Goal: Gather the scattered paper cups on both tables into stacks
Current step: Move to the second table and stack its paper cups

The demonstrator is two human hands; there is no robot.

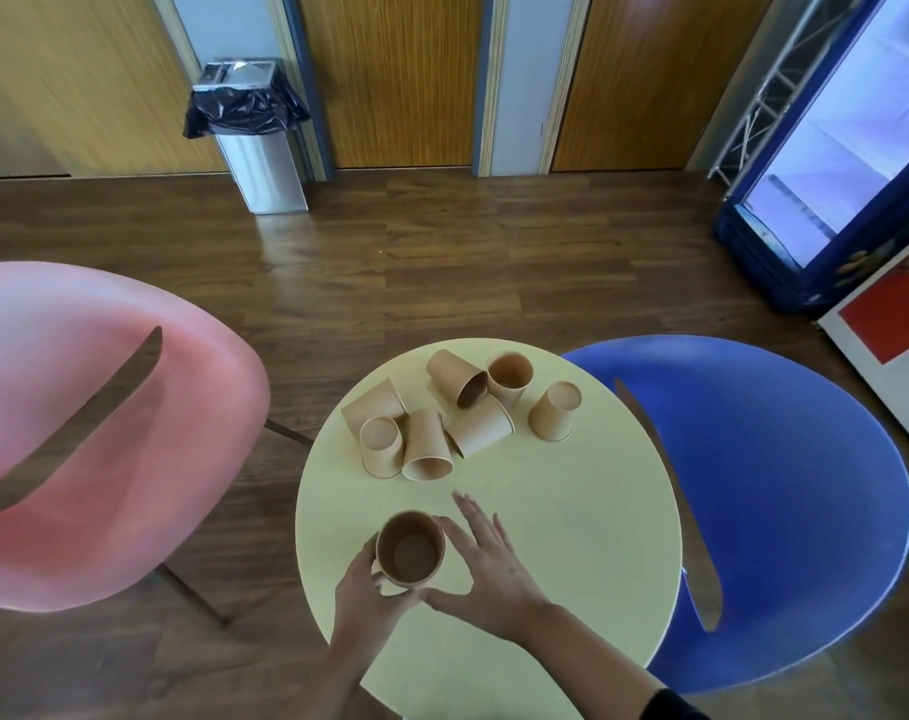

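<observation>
An upright brown paper cup stands near the front of the round pale yellow table. My left hand grips it from the left and below. My right hand is beside the cup on its right, fingers straight and spread, thumb near the cup's base. Further back lie several scattered brown cups: one on its side, an upside-down one, one lying mouth toward me, another on its side, a tipped one, an upright one and an upside-down one.
A pink chair stands left of the table, a blue chair right of it. On the wooden floor behind are a metal bin with a black bag and a blue glass-door fridge.
</observation>
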